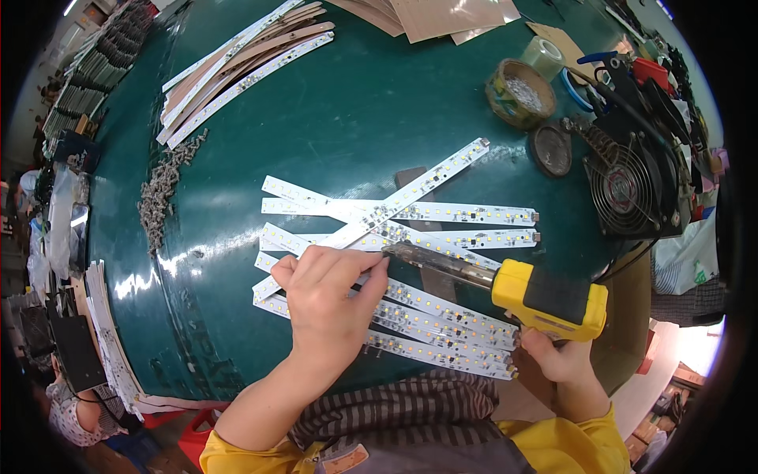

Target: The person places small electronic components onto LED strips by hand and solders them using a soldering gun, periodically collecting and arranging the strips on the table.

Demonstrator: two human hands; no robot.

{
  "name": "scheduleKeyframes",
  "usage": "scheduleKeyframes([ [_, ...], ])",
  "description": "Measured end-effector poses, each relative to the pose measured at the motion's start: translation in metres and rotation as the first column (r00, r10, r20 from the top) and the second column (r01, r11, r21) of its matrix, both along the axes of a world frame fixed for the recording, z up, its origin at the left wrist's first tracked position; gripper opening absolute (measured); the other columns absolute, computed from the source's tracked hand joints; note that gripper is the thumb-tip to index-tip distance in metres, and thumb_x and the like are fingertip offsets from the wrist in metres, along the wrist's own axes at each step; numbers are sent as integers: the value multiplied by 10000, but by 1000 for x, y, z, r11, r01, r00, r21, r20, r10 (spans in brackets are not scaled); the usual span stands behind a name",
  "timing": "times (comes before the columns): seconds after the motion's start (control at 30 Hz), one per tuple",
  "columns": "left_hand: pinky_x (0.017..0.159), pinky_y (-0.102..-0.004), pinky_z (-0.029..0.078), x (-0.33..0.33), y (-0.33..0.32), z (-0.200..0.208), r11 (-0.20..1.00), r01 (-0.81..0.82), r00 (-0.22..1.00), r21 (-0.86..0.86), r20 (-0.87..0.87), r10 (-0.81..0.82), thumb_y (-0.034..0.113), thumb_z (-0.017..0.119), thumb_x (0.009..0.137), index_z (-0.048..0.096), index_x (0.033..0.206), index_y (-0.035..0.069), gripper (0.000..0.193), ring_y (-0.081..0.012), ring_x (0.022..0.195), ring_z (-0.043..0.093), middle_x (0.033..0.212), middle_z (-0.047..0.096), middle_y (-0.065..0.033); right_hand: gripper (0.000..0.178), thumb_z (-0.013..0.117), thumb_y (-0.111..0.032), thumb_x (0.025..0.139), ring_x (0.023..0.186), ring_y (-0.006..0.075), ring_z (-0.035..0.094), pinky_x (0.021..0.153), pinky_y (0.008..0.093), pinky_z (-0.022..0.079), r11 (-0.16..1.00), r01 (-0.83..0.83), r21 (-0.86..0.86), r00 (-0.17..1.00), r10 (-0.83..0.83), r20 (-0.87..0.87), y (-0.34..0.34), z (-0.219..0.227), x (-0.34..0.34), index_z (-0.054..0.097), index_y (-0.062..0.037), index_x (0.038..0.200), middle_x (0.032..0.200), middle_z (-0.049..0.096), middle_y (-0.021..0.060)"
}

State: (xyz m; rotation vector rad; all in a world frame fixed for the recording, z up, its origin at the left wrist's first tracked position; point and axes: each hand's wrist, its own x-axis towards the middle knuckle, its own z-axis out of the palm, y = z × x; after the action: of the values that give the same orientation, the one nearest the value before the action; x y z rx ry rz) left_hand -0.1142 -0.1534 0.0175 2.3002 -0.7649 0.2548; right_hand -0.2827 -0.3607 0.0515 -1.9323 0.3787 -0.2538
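Note:
Several white LED strip boards [450, 302] lie fanned and crossed on the green tabletop in front of me. One LED strip [442, 175] slants across the top of the others. Over the strips, my left hand [332, 292] is closed in a pinch, and whatever its fingertips hold is too small to make out. My right hand [560, 359] grips a yellow and black soldering gun [545, 299] from below. Its dark tip points left and meets the strips right beside my left fingertips. A dark flat bar [433, 276] shows partly beneath the boards.
A round fan [624, 187] stands at the right, near a tin of pale bits [521, 93], a small round dish [551, 150] and a tape roll [543, 57]. More strips [251, 75] are stacked far left, above a pile of small grey parts [162, 193]. Brown sheets [442, 17] lie at the back.

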Motion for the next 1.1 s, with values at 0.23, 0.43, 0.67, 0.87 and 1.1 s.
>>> scheduleKeyframes([
  [0.23,769,-341,310,1,0,-1,1000,11,1000,-8,9,-11,71,804,711,715,765,123,116,-147,681,576,736,668,32,302,756,-137,765,749,248,657,672,299,502,998,-52,-30,995,49,-92,-3,3,-3,710,-7,1034,912,699,115],
  [0.43,764,-340,308,1,1,-1,1000,9,1000,-10,14,-9,72,805,707,721,770,126,118,-146,680,575,736,669,35,286,750,-144,777,769,245,668,690,307,517,994,-37,-103,996,45,75,-3,-3,-3,705,-6,1023,887,685,101],
  [0.67,765,-342,307,0,0,1,999,31,999,-29,21,-30,85,808,711,733,786,118,111,-142,702,588,756,692,29,378,779,-111,787,752,221,649,655,319,512,938,-49,-344,993,81,81,-18,-12,-19,642,-1,1121,1042,655,118],
  [0.87,767,-348,325,1,11,11,999,31,999,21,26,-31,86,803,714,742,807,116,116,-151,733,604,788,710,21,490,839,-147,694,751,224,601,678,297,467,900,28,-435,991,33,131,2,14,37,597,-34,1104,885,580,95],
  [1.1,782,-315,446,35,83,26,934,-295,953,200,133,272,72,774,750,724,945,69,201,-234,816,644,919,709,-74,451,805,-38,748,776,174,559,716,265,445,821,-31,-570,998,52,21,-5,8,36,551,-5,1119,909,552,75],
])
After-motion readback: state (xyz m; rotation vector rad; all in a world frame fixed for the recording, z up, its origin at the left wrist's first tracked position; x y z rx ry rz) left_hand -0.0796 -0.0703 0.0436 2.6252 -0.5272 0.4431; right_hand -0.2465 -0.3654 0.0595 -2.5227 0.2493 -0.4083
